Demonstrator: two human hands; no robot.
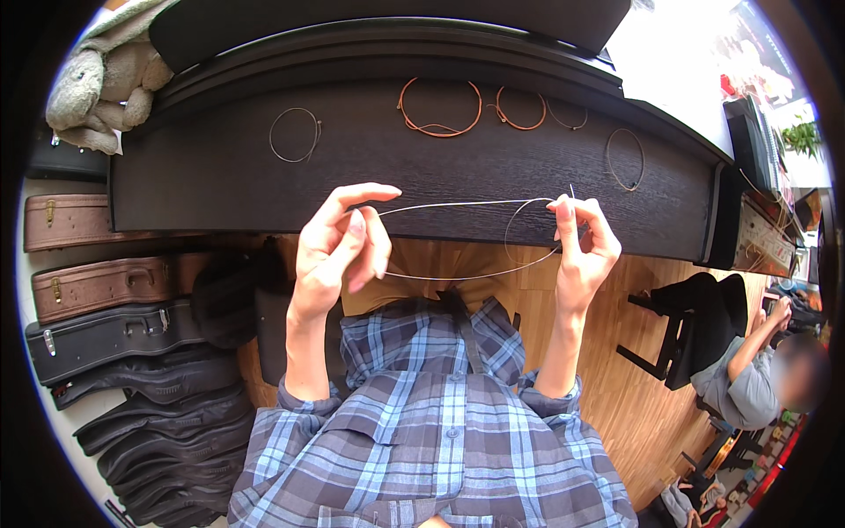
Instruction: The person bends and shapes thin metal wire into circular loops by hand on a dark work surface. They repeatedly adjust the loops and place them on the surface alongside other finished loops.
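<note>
A thin silver guitar string [458,205] is stretched in a loose loop between my two hands, just in front of the black tabletop. My right hand [583,238] pinches it between thumb and fingertips, and a short end sticks up above them. Around the other side of the loop my left hand [341,242] is curled, its index finger pointing right; the exact grip is partly hidden behind the fingers. On the black surface beyond lie a silver coiled string [271,135], two bronze coiled strings [440,135] and, farther right, another thin coil [643,161].
Instrument cases [114,286] and black gig bags [167,422] are stacked at the left. A plush toy [79,88] sits at the far left corner. On the right are a black stool [673,339] over the wooden floor and a seated person [744,387].
</note>
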